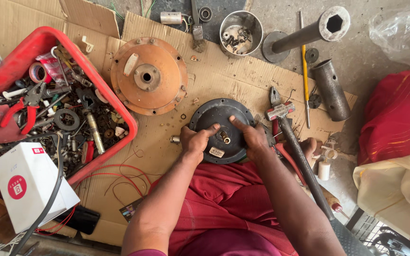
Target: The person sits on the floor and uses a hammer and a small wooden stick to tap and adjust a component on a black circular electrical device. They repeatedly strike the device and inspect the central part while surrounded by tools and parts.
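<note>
A round black metal motor cover (217,116) lies flat on the cardboard in front of me, with a small shaft hole near its middle. My left hand (194,142) grips its left rim, thumb stretched toward the centre. My right hand (252,137) holds its right rim, thumb also pointing at the centre. Both thumbs rest on the cover's top face. A rust-orange round cover (149,76) lies apart, up and to the left.
A red tub (48,38) full of tools and scrap stands at the left, a white box (29,185) beside it. A hammer (293,142) and pliers (275,97) lie at my right. A steel cup (257,23), grey pipes (330,90) and red wires (119,178) surround the cardboard.
</note>
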